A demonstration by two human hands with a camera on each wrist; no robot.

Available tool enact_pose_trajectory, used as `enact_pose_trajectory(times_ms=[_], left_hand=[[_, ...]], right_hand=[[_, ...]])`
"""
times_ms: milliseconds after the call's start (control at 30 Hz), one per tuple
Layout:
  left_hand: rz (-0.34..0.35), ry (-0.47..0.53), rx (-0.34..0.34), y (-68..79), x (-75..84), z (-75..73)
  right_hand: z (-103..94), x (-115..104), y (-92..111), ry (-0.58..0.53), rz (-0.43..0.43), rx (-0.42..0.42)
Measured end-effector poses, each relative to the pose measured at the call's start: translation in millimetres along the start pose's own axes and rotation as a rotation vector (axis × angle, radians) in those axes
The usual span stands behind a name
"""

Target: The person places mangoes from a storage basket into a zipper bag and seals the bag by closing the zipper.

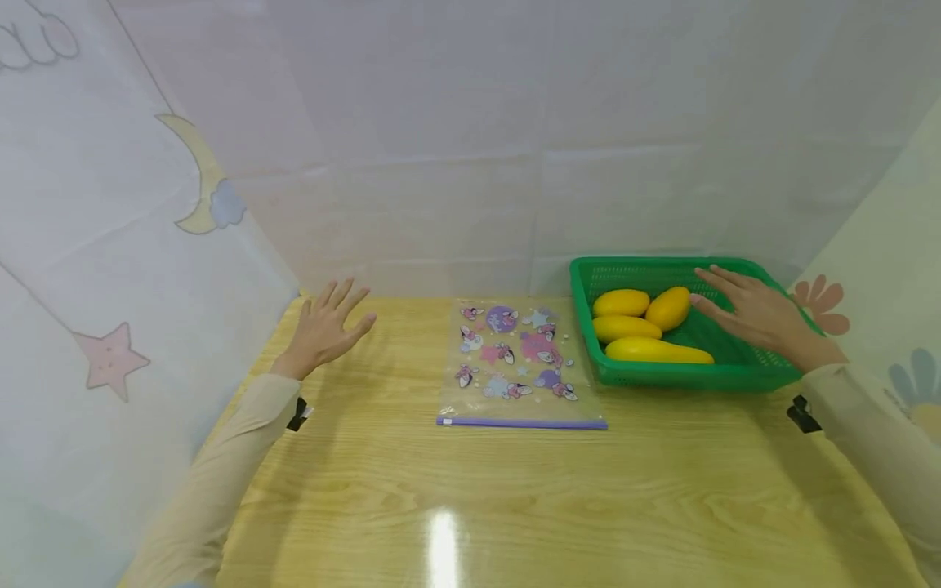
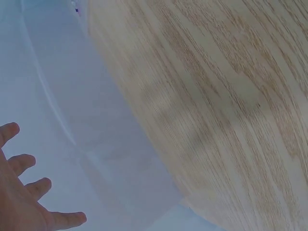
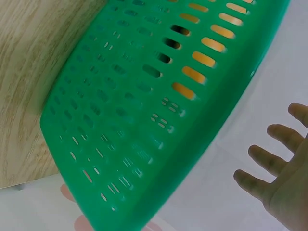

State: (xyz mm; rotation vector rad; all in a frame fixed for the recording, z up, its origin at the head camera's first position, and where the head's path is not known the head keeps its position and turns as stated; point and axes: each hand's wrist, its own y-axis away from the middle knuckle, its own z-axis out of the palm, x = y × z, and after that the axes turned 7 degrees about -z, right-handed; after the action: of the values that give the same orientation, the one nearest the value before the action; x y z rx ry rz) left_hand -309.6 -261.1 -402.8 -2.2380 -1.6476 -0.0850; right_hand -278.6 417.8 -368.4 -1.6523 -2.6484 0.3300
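Observation:
My left hand [image 1: 321, 331] hovers over the left part of the table with fingers spread, holding nothing; the left wrist view shows the same spread fingers. Above the right part of a green plastic basket [image 1: 698, 376], my right hand [image 1: 760, 318] is stretched out and holds nothing. Inside the basket, several yellow mango-like and elongated fruits [image 1: 659, 351] lie toward the left side. Between the hands, a clear zip bag [image 1: 525, 404] with pink and purple cartoon prints lies flat, its purple slider strip facing me. In the right wrist view the basket's slotted wall [image 3: 130, 96] fills the middle.
The wood-grain table [image 1: 529, 498] meets a pale cloth backdrop [image 1: 441, 163] behind the bag and basket. Side cloths with printed moon, star and flowers rise at left and right. A bright light reflection lies on the table's near part.

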Motion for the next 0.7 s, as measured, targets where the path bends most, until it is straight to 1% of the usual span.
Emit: enact_pose_trajectory(times_ms=[167,400,500,700], left_hand=[[0.004,0.005,0.011,-0.6,-0.3,0.1],[0.003,0.022,0.009,-1.2,2.3,-1.4],[0.002,0.020,0.008,-0.9,4.4,-1.0],[0.032,0.027,0.011,-0.1,8.1,2.1]], right_hand=[[0.2,0.1,-0.7,-0.035,0.019,-0.020],[-0.3,-3.3,-1.7,-0.090,0.032,-0.042],[-0.3,-3.7,-1.3,-0.096,0.033,-0.050],[1.3,-3.8,1.6,-0.096,0.046,-0.080]])
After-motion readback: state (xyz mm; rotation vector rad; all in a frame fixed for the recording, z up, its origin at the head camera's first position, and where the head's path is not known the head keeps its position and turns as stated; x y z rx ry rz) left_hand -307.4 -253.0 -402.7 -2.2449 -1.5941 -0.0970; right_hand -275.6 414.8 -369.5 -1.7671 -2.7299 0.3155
